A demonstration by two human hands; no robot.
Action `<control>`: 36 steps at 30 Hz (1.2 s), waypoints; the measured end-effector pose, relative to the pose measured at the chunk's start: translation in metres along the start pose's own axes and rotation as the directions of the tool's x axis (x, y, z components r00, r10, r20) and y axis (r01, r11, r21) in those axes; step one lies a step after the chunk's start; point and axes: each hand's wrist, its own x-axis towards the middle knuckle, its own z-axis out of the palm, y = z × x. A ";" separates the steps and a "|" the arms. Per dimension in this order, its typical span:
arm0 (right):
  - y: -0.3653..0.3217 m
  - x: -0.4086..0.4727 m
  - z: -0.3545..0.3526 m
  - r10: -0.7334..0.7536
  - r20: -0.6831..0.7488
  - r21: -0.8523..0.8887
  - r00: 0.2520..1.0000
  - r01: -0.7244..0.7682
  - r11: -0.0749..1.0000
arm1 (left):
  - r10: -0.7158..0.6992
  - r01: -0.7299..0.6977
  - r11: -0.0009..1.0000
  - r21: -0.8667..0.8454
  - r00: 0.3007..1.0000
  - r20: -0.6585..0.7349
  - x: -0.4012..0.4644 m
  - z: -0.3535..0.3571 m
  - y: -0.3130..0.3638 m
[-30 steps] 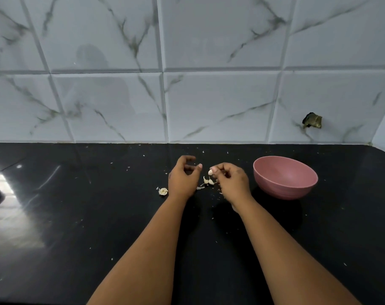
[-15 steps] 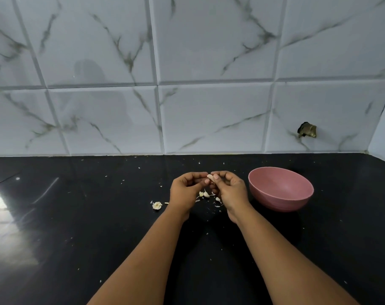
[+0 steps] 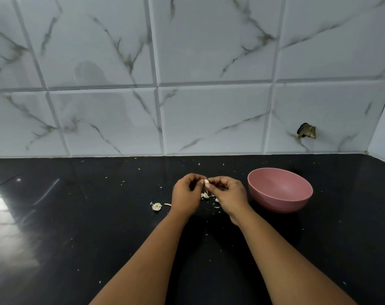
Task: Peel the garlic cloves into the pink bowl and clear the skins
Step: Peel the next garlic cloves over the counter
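The garlic clove (image 3: 206, 182) was held just above the counter (image 3: 77, 227), a little to the left of the pink bowl (image 3: 279, 190), and both hands met on it. The fingers of the left hand (image 3: 185, 193) were curled and pinched one side of the clove; the fingers of the right hand (image 3: 228, 192) were curled too and pinched the other side, so the clove was gripped between the two hands. Whether a piece of skin was already lifted I could not tell, the clove was too small in the view.

To do this step well, I think one hand should keep the clove steady while the nails of the other catch the loose edge of the skin and pull it along the clove, not across it. It seems better to work near the bowl, so that the clean clove can drop over the rim with a short move.

Both forearms reached forward from the bottom of the view and came together, with the wrists slightly bent inward.

Under the hands, left of the bowl, lay small garlic pieces (image 3: 206, 195) and skins, and farther left a garlic root end (image 3: 156, 206). Fine skin flakes (image 3: 141, 169) were scattered on the counter. I could not see any clove inside the bowl.
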 end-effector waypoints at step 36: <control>0.000 0.003 -0.005 0.061 0.216 0.206 0.974 -0.107 0.973 | -0.254 0.281 0.944 -0.172 0.953 0.166 -0.002 0.005 0.008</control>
